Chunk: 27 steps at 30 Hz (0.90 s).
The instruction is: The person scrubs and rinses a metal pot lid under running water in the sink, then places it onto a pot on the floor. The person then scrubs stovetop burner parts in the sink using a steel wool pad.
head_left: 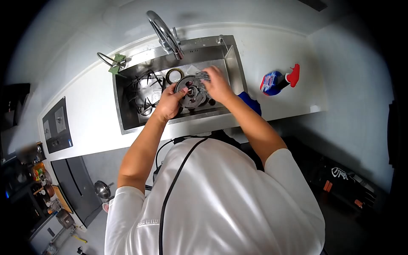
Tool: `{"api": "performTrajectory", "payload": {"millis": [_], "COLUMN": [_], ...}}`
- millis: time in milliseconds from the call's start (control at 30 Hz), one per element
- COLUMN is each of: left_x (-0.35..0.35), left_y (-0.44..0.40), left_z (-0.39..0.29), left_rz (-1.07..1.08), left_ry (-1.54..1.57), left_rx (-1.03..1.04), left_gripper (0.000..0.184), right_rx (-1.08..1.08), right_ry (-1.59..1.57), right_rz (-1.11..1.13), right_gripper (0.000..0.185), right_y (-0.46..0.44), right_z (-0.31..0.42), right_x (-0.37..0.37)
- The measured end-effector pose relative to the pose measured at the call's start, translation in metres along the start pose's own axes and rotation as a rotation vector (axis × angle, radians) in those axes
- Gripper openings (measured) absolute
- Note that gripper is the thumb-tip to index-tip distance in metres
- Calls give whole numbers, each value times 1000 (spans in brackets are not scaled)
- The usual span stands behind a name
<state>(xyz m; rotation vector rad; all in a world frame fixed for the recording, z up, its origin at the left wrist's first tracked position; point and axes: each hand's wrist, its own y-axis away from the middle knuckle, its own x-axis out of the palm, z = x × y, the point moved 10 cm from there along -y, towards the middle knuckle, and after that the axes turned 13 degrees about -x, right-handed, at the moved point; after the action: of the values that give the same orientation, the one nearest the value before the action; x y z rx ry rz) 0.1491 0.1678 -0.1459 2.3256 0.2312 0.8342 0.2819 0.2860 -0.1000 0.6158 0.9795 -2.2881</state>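
A round metal stove burner part (185, 101) with holes and a raised centre is held over the sink by my left hand (169, 103), its thumb on the face and the fingers mostly hidden beneath. My right hand (218, 86) is closed around a steel wool scrubber (203, 76), at the right edge of the burner part. Below them is the stainless steel sink (236, 63). Black pan supports (149, 77) lie in its left half, and a round ring (174, 75) rests behind the burner part.
A chrome faucet (163, 32) arches over the sink's back edge. On the right counter lies a blue spray bottle (272, 83) with a red trigger. A blue cloth (250, 103) hangs at the sink's front right corner. A green cloth (117, 62) drapes over a small tap.
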Motion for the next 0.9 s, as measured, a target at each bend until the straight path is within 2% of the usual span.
{"api": "performTrajectory", "payload": {"millis": [100, 133, 200, 300, 367, 400, 433, 500, 567, 600, 667, 733, 767, 833, 867, 900], "left_x": [4, 6, 16, 32, 56, 70, 83, 96, 105, 100, 68, 34, 4, 22, 17, 23], "left_y": [6, 4, 8, 26, 43, 51, 61, 65, 71, 70, 63, 43, 24, 16, 11, 9], "left_z": [-4, -8, -19, -47, -65, -68, -67, -60, -52, -47, -47, -33, -13, -9, -5, -6], "left_rz": [-29, -2, 10, -175, -218, -213, -206, -234, -264, -309, -300, -62, -43, 295, 206, 118], "left_ry": [-8, -77, -240, -716, -973, -1105, -1233, -1378, -1527, -1615, -1240, -540, -70, 263, 244, 225], "left_rx": [20, 58, 134, 292, 586, 751, 918, 982, 1046, 1029, 887, 414, 143, -107, -134, -159], "left_gripper": [30, 31, 31, 29, 33, 35, 38, 43, 49, 68, 83, 104, 86, 68, 55, 41], "right_rx": [565, 589, 615, 743, 868, 964, 1045, 1197, 1168, 1133, 1111, 1138, 1149, 1163, 1019, 972], "right_ry": [-564, -756, -896, -1213, -1427, -1536, -1508, -1444, -1445, -1437, -1405, -1356, -1338, -1304, -1371, -1281], "right_rz": [-151, -140, -145, -144, -57, -45, -81, -152, -139, -152, -213, -303, -289, -259, -228, -287], "right_gripper": [31, 39, 42, 45, 44, 33, 28, 20, 14, 15, 15, 15, 15, 15, 18, 23], "right_y": [47, 37, 35, 36, 42, 43, 49, 56, 63, 57, 51, 47, 44, 39, 30, 25], "right_z": [-67, -41, -29, -24, -21, -16, -16, -15, -41, -38, -36, -29, -25, -19, -19, -20], "right_x": [20, 15, 24, 30, 39, 44, 45, 47, 64, 62, 51, 32, 27, 21, 27, 21]}}
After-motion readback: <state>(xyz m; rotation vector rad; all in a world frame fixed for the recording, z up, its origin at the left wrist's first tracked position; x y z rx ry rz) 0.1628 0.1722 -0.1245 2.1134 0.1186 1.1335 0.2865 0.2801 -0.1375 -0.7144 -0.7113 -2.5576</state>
